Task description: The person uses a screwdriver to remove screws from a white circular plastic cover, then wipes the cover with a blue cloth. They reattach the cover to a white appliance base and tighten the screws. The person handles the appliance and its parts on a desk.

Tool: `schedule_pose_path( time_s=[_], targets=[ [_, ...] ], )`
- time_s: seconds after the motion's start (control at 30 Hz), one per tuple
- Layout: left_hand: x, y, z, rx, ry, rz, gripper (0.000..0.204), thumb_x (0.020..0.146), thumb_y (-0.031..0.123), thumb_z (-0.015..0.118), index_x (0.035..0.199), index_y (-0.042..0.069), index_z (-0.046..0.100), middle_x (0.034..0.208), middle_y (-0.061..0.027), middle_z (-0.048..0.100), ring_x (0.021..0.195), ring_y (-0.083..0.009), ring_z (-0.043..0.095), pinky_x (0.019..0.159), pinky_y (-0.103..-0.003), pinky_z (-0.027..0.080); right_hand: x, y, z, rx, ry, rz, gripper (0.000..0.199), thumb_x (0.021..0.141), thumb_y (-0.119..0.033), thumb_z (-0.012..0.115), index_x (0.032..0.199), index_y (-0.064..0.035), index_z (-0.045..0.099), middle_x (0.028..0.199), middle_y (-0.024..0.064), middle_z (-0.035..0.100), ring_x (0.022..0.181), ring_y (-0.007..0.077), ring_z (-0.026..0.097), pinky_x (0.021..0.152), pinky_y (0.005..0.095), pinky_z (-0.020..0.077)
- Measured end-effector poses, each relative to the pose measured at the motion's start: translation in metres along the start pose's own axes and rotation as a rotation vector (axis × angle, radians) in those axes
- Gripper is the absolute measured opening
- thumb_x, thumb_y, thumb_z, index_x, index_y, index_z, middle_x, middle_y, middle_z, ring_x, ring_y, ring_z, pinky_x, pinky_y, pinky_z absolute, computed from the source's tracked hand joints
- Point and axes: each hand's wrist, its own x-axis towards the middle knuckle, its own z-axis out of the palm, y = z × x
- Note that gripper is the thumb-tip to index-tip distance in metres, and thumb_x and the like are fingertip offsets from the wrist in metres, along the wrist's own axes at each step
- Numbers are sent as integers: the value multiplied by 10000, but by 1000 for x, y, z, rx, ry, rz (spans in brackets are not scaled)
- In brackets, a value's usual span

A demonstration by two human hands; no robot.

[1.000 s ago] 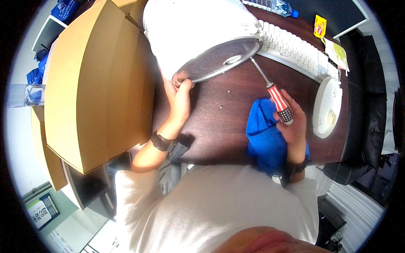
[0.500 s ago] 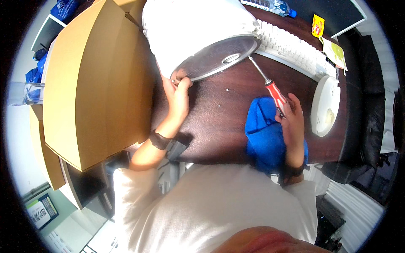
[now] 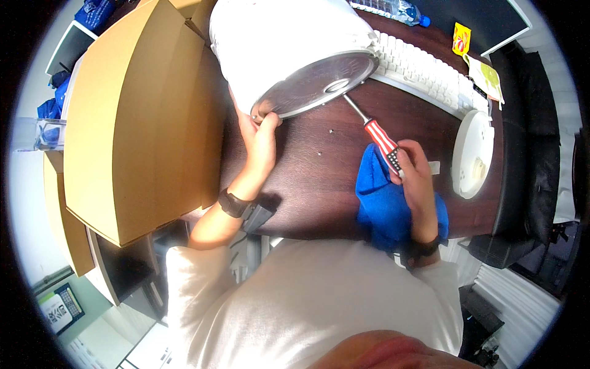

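Observation:
A white rounded appliance lies tilted on its side, its round grey metal base plate facing toward me. My left hand is closed on the lower left rim of that base, thumb over the edge. Between the fingers of my right hand is a screwdriver with a red, white and black handle. Its shaft points up and left, with the tip close to the base near the oval hole; I cannot tell whether it touches. Small screw-like bits lie on the table below.
A blue cloth lies under my right forearm. Right of it sits a round white cover. A white keyboard, a water bottle and a yellow packet are behind. A large cardboard box stands at the left.
My right hand and the screwdriver have moved left, bringing the tip from the base's right edge toward the oval hole. My left hand and the appliance have barely shifted.

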Motion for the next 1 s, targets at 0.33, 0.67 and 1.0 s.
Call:
schedule_pose_path(
  time_s=[0.33,0.67,1.0],
  targets=[
    [-3,1,0,6,11,-29,441,731,-23,455,1171,-13,438,1004,-56,525,840,-137,487,722,-240,409,4,0,-21,-270,-146,20,362,879,-183,587,1179,-4,492,827,48,560,671,90,515,574,222,411],
    [-2,3,1,8,-7,-18,442,735,-25,449,1176,-11,441,1050,-63,529,890,-142,494,730,-234,409,-2,-6,-15,-389,-117,60,225,853,-167,606,1004,-5,565,665,-8,499,552,62,461,486,205,345],
    [2,4,0,-7,-9,-10,449,716,-37,436,1164,-9,449,1027,-56,521,867,-149,489,724,-233,398,-13,-8,-8,-139,-79,-26,192,875,-120,556,1012,13,554,641,-18,486,518,40,429,453,193,302]
  ],
)
